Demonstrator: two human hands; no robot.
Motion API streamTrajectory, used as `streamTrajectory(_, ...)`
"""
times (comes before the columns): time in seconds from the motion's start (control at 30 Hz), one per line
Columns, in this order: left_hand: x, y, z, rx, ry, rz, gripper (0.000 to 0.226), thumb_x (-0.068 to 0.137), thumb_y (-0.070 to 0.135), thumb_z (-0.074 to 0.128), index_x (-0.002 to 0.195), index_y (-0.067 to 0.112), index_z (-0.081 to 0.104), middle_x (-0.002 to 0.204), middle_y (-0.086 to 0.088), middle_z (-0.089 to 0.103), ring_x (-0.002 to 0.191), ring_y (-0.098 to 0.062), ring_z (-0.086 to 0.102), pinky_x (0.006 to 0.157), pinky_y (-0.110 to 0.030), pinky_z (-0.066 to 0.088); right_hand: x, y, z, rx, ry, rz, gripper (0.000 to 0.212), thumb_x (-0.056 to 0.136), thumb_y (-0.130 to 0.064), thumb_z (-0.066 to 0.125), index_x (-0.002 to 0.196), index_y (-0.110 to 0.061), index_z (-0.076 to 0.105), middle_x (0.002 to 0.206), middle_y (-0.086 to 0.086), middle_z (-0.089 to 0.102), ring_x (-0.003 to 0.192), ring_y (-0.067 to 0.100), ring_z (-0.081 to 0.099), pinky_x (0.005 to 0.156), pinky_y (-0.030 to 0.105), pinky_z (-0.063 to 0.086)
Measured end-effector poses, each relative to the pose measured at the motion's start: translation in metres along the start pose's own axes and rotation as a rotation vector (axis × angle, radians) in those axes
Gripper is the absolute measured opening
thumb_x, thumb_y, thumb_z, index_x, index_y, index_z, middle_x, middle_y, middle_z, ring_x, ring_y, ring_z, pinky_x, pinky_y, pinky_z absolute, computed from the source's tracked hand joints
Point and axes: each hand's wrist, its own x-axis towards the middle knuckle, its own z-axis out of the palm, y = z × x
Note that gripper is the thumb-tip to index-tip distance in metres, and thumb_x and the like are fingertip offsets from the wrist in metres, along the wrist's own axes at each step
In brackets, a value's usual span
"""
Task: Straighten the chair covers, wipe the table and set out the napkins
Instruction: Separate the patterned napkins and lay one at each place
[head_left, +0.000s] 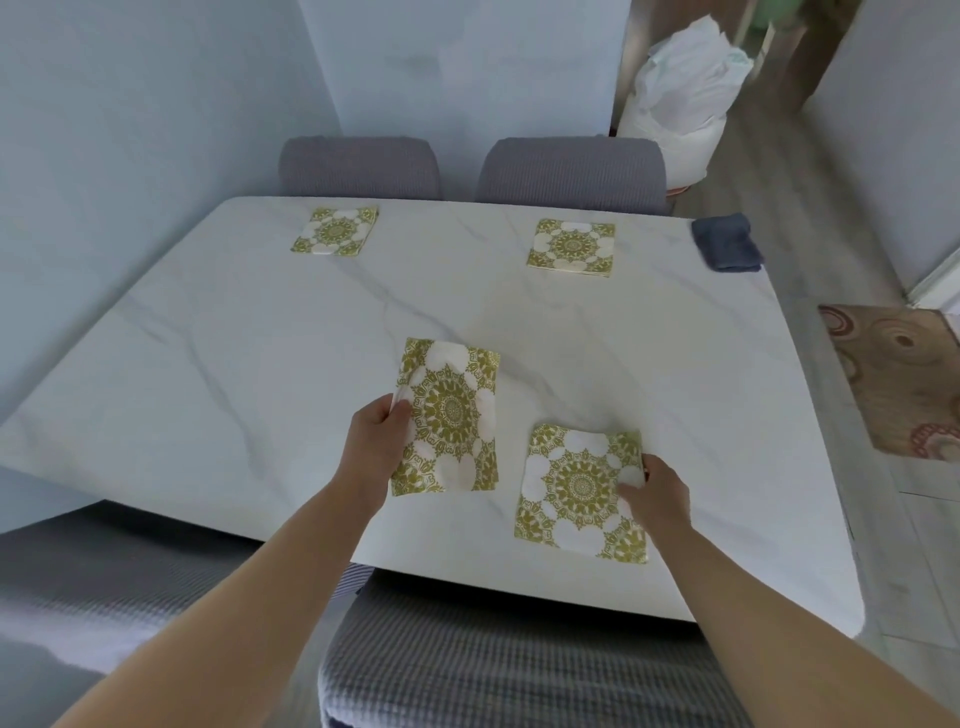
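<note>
Now the square paper napkin with the gold-green mandala print in my left hand (448, 421) is the one that still needs a place: it hangs lifted off the white marble-veined surface (234, 338), its long axis running away from me, its near edge towards my wrist. My left hand (375, 441) pinches its left edge, thumb on top and fingers (400, 413) closed on the paper. Just to its right, a matching napkin (582, 488) lies flat near the front edge of the surface, and my right hand (655, 488) rests on that napkin's right edge; its fingertips look pressed on the paper rather than clamped, though I cannot tell for sure. The empty setting is to the left, so I judge the left hand, already nearer, should carry its napkin leftward and lay it level with the flat one. Across the surface two more napkins (335, 231) (571, 247) sit before the two grey-covered chair backs (358, 166). A folded dark blue cloth (726, 243) lies at the far right corner, well apart.
</note>
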Motion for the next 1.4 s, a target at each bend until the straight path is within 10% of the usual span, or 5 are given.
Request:
streamTrajectory(0.37,-0.017,0.014,0.012,-0.042,0.013,0.042,0.034,0.085,0.034,0.050,0.091,0.002,0.059,0.089,-0.019,0.061,0.081,-0.034,0.057,0.075,-0.051,0.048,-0.006,0.008,-0.011,-0.157,0.112,-0.124,0.056,0.082,-0.010,0.066,0.133,-0.023,0.047,0.133,0.009,0.045,0.117,0.032,0.047,0.088,0.037,0.044)
streamTrajectory(0.53,-0.020,0.019,0.003,-0.068,0.052,0.075,0.031,0.093,0.026,0.047,0.097,-0.002,0.059,0.092,-0.021,0.061,0.085,-0.036,0.059,0.078,-0.054,0.051,-0.022,-0.012,0.013,-0.104,-0.076,-0.318,0.025,0.080,-0.014,0.068,0.098,-0.031,0.067,0.105,-0.009,0.065,0.097,0.010,0.060,0.084,0.030,0.050)
streamTrajectory(0.77,-0.018,0.020,-0.017,-0.089,0.064,0.076,0.032,0.095,0.025,0.047,0.097,-0.004,0.059,0.095,-0.023,0.063,0.087,-0.037,0.062,0.080,-0.053,0.052,-0.041,-0.042,0.051,-0.133,-0.172,-0.338,0.015,0.082,-0.026,0.066,0.096,-0.031,0.066,0.085,-0.018,0.064,0.091,0.006,0.062,0.083,0.030,0.050)
streamTrajectory(1.13,0.032,0.003,-0.130,-0.036,-0.062,-0.001,0.024,0.094,0.031,0.053,0.096,0.014,0.068,0.091,-0.016,0.058,0.083,-0.030,0.049,0.076,-0.045,0.039,-0.079,-0.173,0.156,0.843,-0.818,0.023,0.043,0.092,-0.032,0.057,0.130,-0.012,0.052,0.125,0.008,0.063,0.116,0.026,0.059,0.105,0.042,0.042)
streamTrajectory(1.4,0.108,0.005,-0.234,0.095,-0.120,-0.010,0.014,0.093,0.019,0.054,0.087,0.008,0.060,0.078,-0.012,0.048,0.076,-0.026,0.041,0.066,-0.039,0.032,-0.100,-0.249,0.238,0.819,-0.456,0.013,0.028,0.082,-0.005,0.067,0.109,-0.010,0.065,0.107,0.011,0.071,0.098,0.028,0.068,0.089,0.047,0.054)
